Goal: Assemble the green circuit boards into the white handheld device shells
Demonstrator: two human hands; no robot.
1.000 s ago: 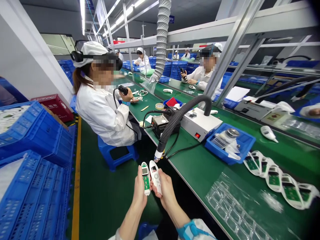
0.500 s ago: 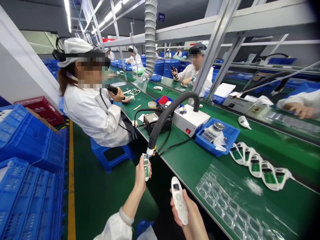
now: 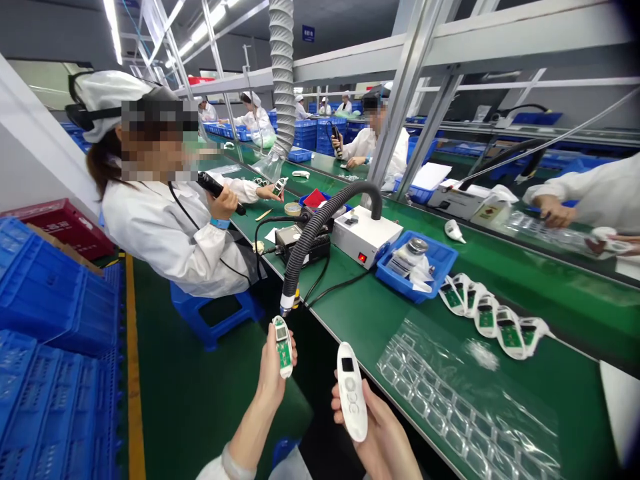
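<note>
My left hand (image 3: 271, 367) is closed round a white handheld-device shell with a green circuit board (image 3: 283, 348) and a small grey screen facing up. Its top end is just below the nozzle (image 3: 286, 308) of a black ribbed hose; whether they touch, I cannot tell. In my right hand (image 3: 373, 417) is a white oval cover (image 3: 352, 392) with a dark square window and round button shapes, held upright with its outer face toward me. The two parts are apart, both in front of the bench edge.
The hose (image 3: 305, 233) rises to a white box (image 3: 367, 233) with a red switch. A blue tray (image 3: 417, 267), several board-filled shells (image 3: 487, 313) and clear plastic blister sheets (image 3: 450, 400) lie on the green bench. Co-workers sit at the left (image 3: 165, 220) and across. Blue crates (image 3: 45, 287) stand left.
My view has shifted slightly to the right. The shell in my left hand has come away from the nozzle and faces me more. The cover in my right hand is more upright.
</note>
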